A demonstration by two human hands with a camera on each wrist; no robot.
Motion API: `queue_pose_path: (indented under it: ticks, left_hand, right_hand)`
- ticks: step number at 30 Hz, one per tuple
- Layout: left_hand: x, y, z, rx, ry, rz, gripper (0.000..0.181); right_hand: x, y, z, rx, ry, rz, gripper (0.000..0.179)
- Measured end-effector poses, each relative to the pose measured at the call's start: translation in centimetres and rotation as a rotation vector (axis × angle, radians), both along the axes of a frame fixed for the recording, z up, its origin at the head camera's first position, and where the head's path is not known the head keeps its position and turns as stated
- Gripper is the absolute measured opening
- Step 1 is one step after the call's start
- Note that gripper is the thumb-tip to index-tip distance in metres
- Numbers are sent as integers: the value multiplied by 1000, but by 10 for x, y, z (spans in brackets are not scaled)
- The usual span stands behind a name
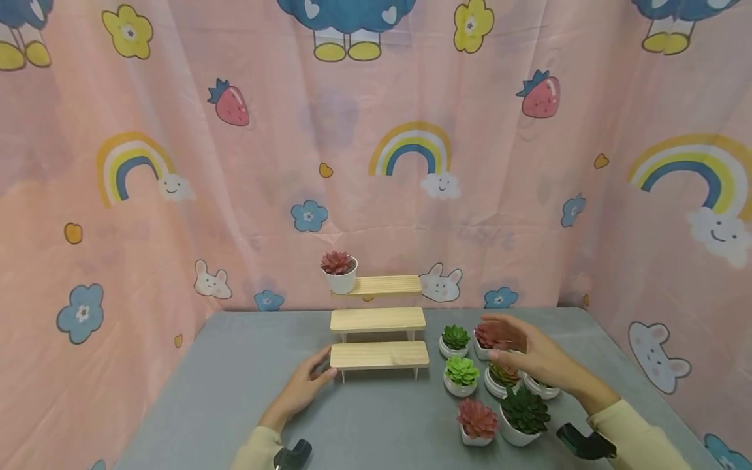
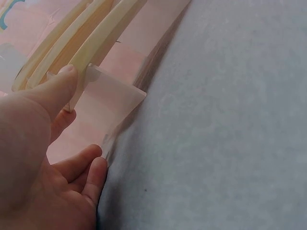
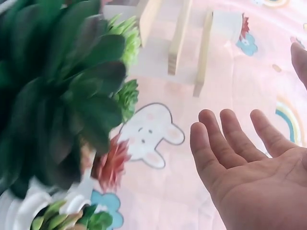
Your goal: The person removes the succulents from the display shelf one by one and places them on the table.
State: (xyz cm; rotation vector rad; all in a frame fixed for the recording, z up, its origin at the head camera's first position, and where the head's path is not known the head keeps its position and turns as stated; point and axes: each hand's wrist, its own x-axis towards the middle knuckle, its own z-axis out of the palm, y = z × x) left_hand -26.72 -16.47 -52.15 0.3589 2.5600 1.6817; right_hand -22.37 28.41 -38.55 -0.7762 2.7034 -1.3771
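A three-tier wooden stand [image 1: 378,354] with pale translucent legs stands at the middle of the table. My left hand [image 1: 302,385] grips the left end of its lowest shelf; in the left wrist view the thumb [image 2: 62,86] presses the board's edge with a finger beneath. On the top shelf, at its left end, sits a red succulent [image 1: 337,264] in a white pot. My right hand [image 1: 537,349], fingers spread and holding nothing, is over the potted succulents at the right. It partly covers a red succulent [image 1: 486,335] at the back of that group.
Right of the stand are several more white-potted succulents: two green ones [image 1: 461,372], a reddish-green one [image 1: 503,374], a red one [image 1: 477,418] and a large dark green one [image 1: 525,411]. A patterned pink curtain [image 1: 264,196] hangs behind the grey table [image 1: 376,424].
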Motion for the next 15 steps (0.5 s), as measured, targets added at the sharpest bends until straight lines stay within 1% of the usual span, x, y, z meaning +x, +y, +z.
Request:
queue_pose_path:
  ticks: [6,10,15]
  left_hand:
    - [1,0,0,0,2,9,62]
    - [2,0,0,1,-2,10,62]
    - [1,0,1,5,-5,9,63]
  right_hand:
    - [-16,-17,3,-56,-63,59,56]
    - [-25,-29,2,-72,-54,79,57]
    - [-34,-42,3,-62,-45,95,58]
